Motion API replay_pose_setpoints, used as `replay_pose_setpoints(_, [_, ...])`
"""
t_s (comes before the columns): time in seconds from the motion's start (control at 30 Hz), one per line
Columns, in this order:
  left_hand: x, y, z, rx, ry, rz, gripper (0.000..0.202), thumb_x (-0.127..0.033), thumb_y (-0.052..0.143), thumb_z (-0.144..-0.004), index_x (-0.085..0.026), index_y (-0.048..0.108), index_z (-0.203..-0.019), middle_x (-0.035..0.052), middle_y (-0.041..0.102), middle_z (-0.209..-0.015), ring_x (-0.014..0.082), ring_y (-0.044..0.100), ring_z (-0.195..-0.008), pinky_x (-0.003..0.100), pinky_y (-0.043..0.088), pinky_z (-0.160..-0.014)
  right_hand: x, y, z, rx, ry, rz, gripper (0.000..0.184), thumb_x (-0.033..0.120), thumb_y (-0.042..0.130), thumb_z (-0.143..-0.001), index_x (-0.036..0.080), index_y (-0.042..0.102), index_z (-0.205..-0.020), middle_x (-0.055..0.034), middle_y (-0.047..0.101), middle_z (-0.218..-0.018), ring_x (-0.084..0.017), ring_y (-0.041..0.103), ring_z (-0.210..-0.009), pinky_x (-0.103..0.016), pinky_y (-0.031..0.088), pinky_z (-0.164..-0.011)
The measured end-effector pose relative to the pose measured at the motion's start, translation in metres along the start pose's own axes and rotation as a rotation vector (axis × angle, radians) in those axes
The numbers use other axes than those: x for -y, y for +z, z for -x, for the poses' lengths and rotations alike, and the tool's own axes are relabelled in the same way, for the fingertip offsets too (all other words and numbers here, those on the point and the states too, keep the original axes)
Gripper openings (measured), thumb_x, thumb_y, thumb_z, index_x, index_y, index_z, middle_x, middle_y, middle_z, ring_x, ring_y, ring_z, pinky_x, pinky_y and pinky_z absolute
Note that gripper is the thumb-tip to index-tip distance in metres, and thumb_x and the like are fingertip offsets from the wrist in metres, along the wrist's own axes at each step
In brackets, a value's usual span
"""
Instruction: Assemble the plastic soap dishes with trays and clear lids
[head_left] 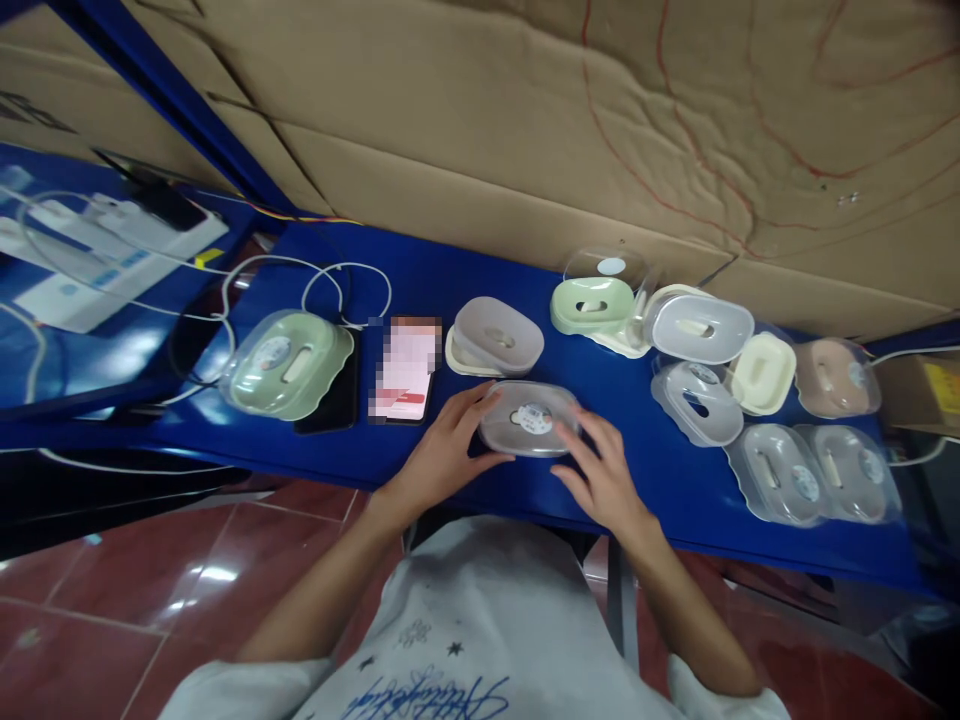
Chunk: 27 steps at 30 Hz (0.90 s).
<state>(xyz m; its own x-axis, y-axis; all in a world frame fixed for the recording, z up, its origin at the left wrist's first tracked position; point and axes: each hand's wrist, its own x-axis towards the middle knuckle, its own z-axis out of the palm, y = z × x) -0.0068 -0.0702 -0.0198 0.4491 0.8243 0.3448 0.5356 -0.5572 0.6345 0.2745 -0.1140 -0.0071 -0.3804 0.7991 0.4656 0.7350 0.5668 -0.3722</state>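
A clear plastic lid (529,418) with a round sticker lies on the blue table (420,455) right in front of me. My left hand (448,448) grips its left edge, thumb below and fingers curled over the rim. My right hand (600,472) holds its right edge the same way. Just behind it sits a grey lid on a cream soap-dish base (495,338). A phone (405,370) with a lit screen lies to the left of that.
A green covered soap dish (288,362) stands at the left by white cables (330,280). Several more dishes and clear lids (701,330) crowd the right half of the table. Cardboard (525,120) walls the back. A small box (919,390) sits far right.
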Motion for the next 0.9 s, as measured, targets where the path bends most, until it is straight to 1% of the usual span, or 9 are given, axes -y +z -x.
replay_pose_setpoints(0.07, [-0.002, -0.015, -0.001, -0.076, -0.025, -0.007, 0.083, -0.049, 0.086, -0.093, -0.03, 0.042, -0.161, 0.0144, 0.061, -0.154, 0.0345, 0.062, -0.144, 0.057, 0.056, -0.118, -0.004, -0.002, 0.003, -0.163, 0.119, -0.024, 0.066, 0.036, 0.053, -0.11, 0.036, 0.032, -0.173, -0.0148, 0.06, -0.157, -0.037, 0.061, -0.142, -0.06, 0.057, -0.111])
replay_pose_setpoints(0.13, [0.002, -0.038, -0.011, -0.211, -0.09, -0.053, 0.083, -0.058, 0.084, -0.091, -0.029, 0.045, -0.158, 0.0123, 0.063, -0.152, 0.0336, 0.065, -0.14, 0.055, 0.057, -0.118, -0.006, -0.003, -0.001, -0.238, 0.255, -0.026, 0.061, 0.034, 0.048, -0.111, 0.035, 0.035, -0.171, -0.0155, 0.062, -0.154, -0.037, 0.06, -0.144, -0.063, 0.054, -0.114])
replay_pose_setpoints(0.23, [0.019, -0.075, -0.044, -0.326, -0.203, -0.185, 0.091, -0.059, 0.087, -0.089, -0.023, 0.042, -0.159, 0.0134, 0.058, -0.158, 0.0357, 0.062, -0.142, 0.056, 0.055, -0.118, -0.005, 0.0, -0.021, -0.071, 0.262, -0.004, 0.058, 0.034, 0.048, -0.112, 0.03, 0.038, -0.169, -0.0163, 0.06, -0.158, -0.035, 0.056, -0.148, -0.062, 0.05, -0.119])
replay_pose_setpoints(0.37, [0.047, -0.103, -0.102, -0.203, -0.3, -0.391, 0.088, -0.04, 0.093, -0.087, -0.015, 0.045, -0.156, 0.0148, 0.061, -0.154, 0.0398, 0.056, -0.146, 0.062, 0.047, -0.122, -0.002, 0.014, -0.065, 0.168, 0.046, 0.059, 0.058, 0.036, 0.048, -0.113, 0.023, 0.038, -0.169, -0.0162, 0.053, -0.166, -0.034, 0.049, -0.155, -0.058, 0.043, -0.125])
replay_pose_setpoints(0.47, [0.062, -0.102, -0.133, -0.179, -0.41, -0.414, 0.09, -0.028, 0.098, -0.08, -0.008, 0.048, -0.152, 0.0196, 0.064, -0.149, 0.0411, 0.06, -0.143, 0.059, 0.05, -0.119, -0.002, 0.027, -0.091, 0.247, -0.008, 0.117, 0.061, 0.039, 0.052, -0.113, 0.019, 0.039, -0.169, -0.0175, 0.05, -0.169, -0.034, 0.042, -0.159, -0.059, 0.035, -0.13])
replay_pose_setpoints(0.57, [0.074, -0.094, -0.15, -0.154, -0.484, -0.36, 0.084, -0.029, 0.094, -0.085, -0.008, 0.047, -0.15, 0.0197, 0.065, -0.149, 0.039, 0.06, -0.143, 0.054, 0.051, -0.119, -0.001, 0.036, -0.099, 0.292, -0.012, 0.167, 0.063, 0.043, 0.053, -0.112, 0.011, 0.043, -0.166, -0.0219, 0.06, -0.158, -0.035, 0.051, -0.152, -0.06, 0.031, -0.131])
replay_pose_setpoints(0.67, [0.084, -0.087, -0.158, -0.086, -0.507, -0.303, 0.08, -0.042, 0.086, -0.093, -0.007, 0.044, -0.152, 0.0167, 0.065, -0.148, 0.0357, 0.061, -0.142, 0.047, 0.05, -0.119, 0.002, 0.038, -0.096, 0.275, -0.014, 0.196, 0.057, 0.041, 0.048, -0.114, 0.011, 0.049, -0.162, -0.0215, 0.061, -0.156, -0.033, 0.056, -0.146, -0.055, 0.034, -0.129])
replay_pose_setpoints(0.77, [0.096, -0.084, -0.161, -0.03, -0.522, -0.263, 0.085, -0.056, 0.076, -0.096, -0.002, 0.042, -0.152, 0.011, 0.068, -0.136, 0.0311, 0.067, -0.132, 0.04, 0.051, -0.113, 0.003, 0.04, -0.094, 0.263, -0.052, 0.205, 0.051, 0.036, 0.047, -0.115, 0.014, 0.053, -0.16, -0.0184, 0.053, -0.165, -0.032, 0.049, -0.153, -0.051, 0.035, -0.128])
replay_pose_setpoints(0.9, [0.112, -0.081, -0.163, -0.051, -0.549, -0.195, 0.095, -0.049, 0.092, -0.085, -0.008, 0.042, -0.155, 0.0101, 0.069, -0.131, 0.0276, 0.069, -0.124, 0.041, 0.052, -0.11, 0.0, 0.044, -0.093, 0.317, -0.072, 0.196, 0.047, 0.035, 0.049, -0.114, 0.016, 0.057, -0.156, -0.0167, 0.052, -0.167, -0.032, 0.049, -0.152, -0.054, 0.036, -0.126])
